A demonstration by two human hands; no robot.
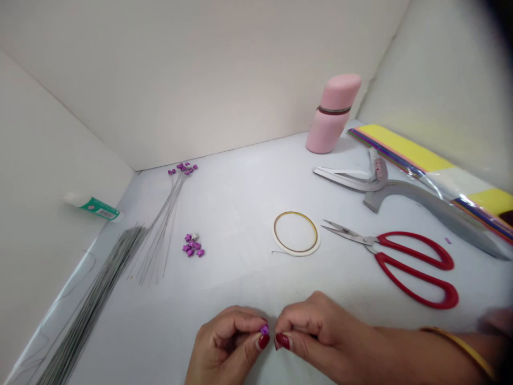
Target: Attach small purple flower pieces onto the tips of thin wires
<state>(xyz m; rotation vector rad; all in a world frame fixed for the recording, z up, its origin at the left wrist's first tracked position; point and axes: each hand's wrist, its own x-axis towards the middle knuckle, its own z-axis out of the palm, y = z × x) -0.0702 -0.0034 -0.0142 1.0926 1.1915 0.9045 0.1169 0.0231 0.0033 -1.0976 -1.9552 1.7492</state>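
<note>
Purple piece [264, 330] pinched in left hand [226, 345], well apart from the desk's [236, 203] back edge. Right hand's [326, 337] fingers, pinched together just right of it, apparently grip thin wire [271, 333], running roughly sideways between both.

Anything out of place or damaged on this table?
Minor only: a tiny purple scrap lies alone by the red handles of the scissors, and a few bent wires stray left of the straight wire bundle. No spill or damage visible.
</note>
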